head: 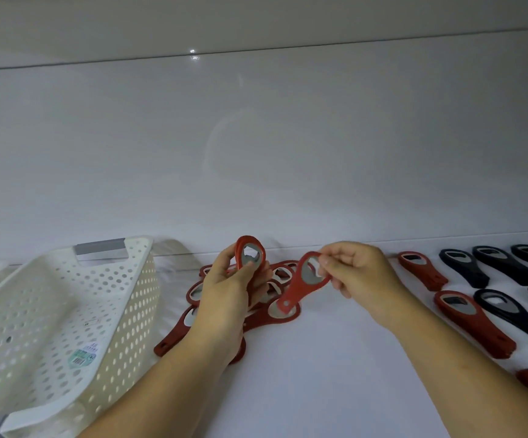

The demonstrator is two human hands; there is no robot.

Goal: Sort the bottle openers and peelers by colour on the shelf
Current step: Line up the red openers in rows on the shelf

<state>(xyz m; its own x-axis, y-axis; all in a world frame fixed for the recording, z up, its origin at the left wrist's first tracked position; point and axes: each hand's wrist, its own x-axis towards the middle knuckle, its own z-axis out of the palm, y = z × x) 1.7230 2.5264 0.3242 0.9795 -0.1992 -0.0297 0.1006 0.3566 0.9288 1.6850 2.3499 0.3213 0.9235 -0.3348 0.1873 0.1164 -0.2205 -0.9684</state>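
The left hand (228,289) grips a stack of red plastic bottle openers (250,256) upright. The right hand (359,268) pinches the head of one red plastic bottle opener (303,281) above the red pile (212,298).

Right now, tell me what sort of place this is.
Likely a shop or stockroom shelf: many identical red bottle openers and black bottle openers in rows, plus a barcode-labelled white basket.

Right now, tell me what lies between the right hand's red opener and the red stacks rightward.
Nothing visible: only bare shelf separates the red opener the right hand pinches from the red stacks.
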